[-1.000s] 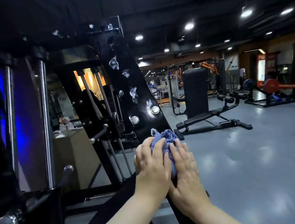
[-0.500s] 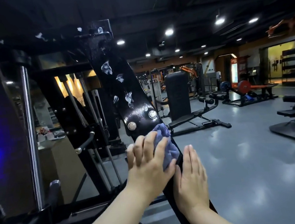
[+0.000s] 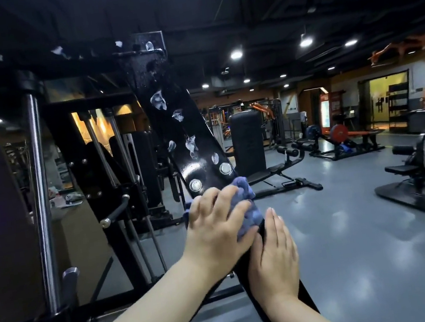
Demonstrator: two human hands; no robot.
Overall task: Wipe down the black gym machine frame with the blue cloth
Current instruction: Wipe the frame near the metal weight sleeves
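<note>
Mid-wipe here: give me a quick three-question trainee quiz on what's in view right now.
1. True or false: the left hand presses the blue cloth against the black frame beam.
2. The right hand is: A) gripping the cloth; B) flat against the beam, fingers straight; C) out of view.
3. Fill in: the white smears not yet wiped lie ___ the cloth.
Key: 1 true; 2 B; 3 above.

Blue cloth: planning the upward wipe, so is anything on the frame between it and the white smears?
Two silver bolt heads sit on the black frame just above the blue cloth, below the white smears; nothing else.
</note>
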